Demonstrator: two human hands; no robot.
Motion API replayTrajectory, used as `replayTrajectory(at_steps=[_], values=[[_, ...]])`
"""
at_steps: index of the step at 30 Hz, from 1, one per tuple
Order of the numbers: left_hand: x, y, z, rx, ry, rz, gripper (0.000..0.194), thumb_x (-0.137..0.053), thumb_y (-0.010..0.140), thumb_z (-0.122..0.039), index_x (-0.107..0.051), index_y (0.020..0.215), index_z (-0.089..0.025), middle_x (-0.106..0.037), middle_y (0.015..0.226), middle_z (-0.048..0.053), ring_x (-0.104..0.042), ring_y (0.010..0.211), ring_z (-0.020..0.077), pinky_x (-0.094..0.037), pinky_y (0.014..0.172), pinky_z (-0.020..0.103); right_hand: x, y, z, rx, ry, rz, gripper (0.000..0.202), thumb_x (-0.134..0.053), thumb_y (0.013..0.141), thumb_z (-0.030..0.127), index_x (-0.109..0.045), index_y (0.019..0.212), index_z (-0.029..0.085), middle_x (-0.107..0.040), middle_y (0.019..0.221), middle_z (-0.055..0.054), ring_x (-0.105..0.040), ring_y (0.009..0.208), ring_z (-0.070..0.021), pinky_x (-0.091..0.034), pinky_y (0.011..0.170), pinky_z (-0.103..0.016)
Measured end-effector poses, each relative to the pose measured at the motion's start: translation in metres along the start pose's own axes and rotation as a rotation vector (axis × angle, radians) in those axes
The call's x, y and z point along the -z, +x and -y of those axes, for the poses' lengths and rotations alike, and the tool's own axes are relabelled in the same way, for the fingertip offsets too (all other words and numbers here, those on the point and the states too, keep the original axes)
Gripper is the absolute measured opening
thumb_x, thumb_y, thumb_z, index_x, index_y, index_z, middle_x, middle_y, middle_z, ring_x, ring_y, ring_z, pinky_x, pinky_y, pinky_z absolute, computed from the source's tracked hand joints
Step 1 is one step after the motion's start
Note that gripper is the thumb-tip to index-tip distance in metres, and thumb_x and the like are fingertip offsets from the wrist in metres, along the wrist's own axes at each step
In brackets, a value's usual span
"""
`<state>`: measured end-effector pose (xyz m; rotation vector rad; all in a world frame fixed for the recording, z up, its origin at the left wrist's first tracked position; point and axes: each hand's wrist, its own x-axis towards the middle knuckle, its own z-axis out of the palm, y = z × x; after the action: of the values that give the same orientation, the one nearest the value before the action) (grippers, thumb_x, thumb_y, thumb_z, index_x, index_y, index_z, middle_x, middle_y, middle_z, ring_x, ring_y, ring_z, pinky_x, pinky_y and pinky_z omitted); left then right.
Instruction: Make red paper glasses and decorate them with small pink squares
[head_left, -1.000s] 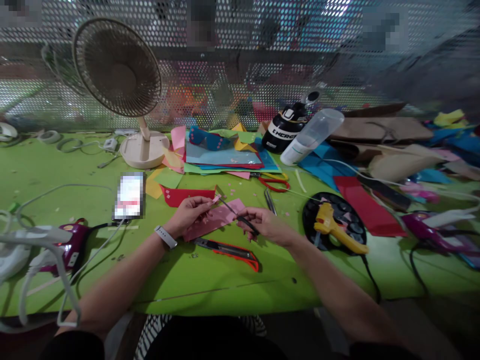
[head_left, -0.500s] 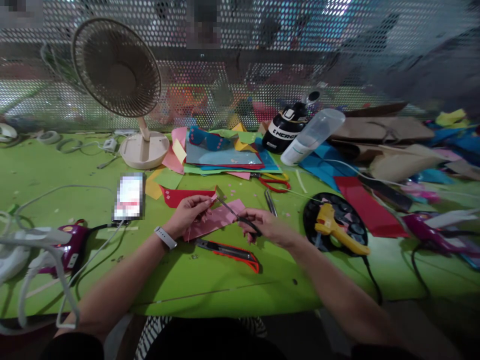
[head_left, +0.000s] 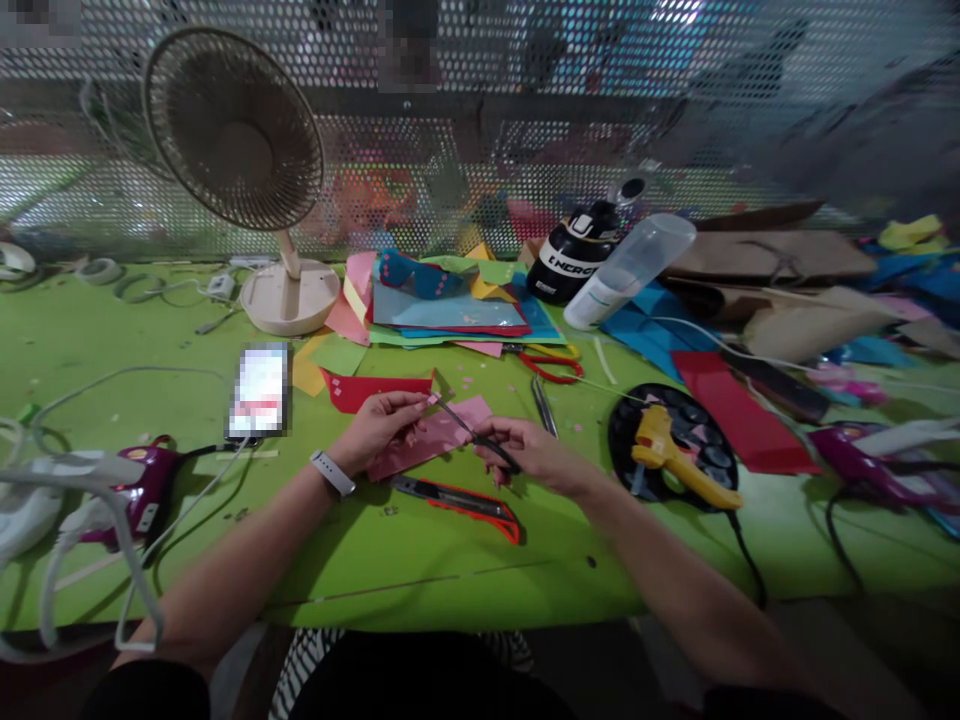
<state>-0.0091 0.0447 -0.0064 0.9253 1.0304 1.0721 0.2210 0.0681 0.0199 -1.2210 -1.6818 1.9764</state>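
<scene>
The left hand (head_left: 384,428) pinches a small pink scrap (head_left: 433,399) between its fingertips — just above the pink paper (head_left: 439,436) — while the right hand's (head_left: 523,450) fingers grip dark scissors (head_left: 495,452), their tip near the scrap.

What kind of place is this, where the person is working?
Probably a craft workshop or a shared craft table. The green table holds sheets of coloured paper, a box cutter and a yellow glue gun, and the hands work with dark scissors and pink paper.
</scene>
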Motion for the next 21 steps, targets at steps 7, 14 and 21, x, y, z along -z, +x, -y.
replayTrajectory(at_steps=[7,14,21], values=[[-0.0017,-0.0007,-0.0022,0.005,0.015,-0.018,0.04,-0.078,0.071,-0.042,-0.07,0.094,-0.01,-0.062,0.058,-0.002,-0.048,0.044,0.0048,-0.035,0.045,0.018,0.0001,0.0009,-0.0008,-0.002,0.006,-0.003,0.056,-0.08,0.058,0.056,-0.06,0.091,0.015,-0.06,0.061,0.004,-0.057,0.047,-0.008,-0.046,0.047,-0.022],[-0.0011,-0.0005,-0.0014,0.014,0.018,-0.028,0.041,-0.078,0.07,-0.043,-0.07,0.094,-0.011,-0.061,0.058,-0.002,-0.048,0.045,0.0047,-0.035,0.045,0.018,-0.0001,0.0001,0.0005,-0.001,-0.007,0.0,0.055,-0.08,0.058,0.056,-0.059,0.09,0.015,-0.06,0.059,0.005,-0.056,0.047,-0.0073,-0.045,0.047,-0.021],[0.0004,0.0008,0.0003,0.0,0.029,-0.02,0.04,-0.075,0.072,-0.046,-0.068,0.092,-0.011,-0.062,0.06,-0.001,-0.048,0.045,0.0049,-0.035,0.046,0.018,0.001,0.0015,-0.0037,0.023,-0.009,-0.007,0.057,-0.079,0.059,0.058,-0.059,0.092,0.015,-0.059,0.06,0.005,-0.057,0.047,-0.008,-0.044,0.045,-0.021]])
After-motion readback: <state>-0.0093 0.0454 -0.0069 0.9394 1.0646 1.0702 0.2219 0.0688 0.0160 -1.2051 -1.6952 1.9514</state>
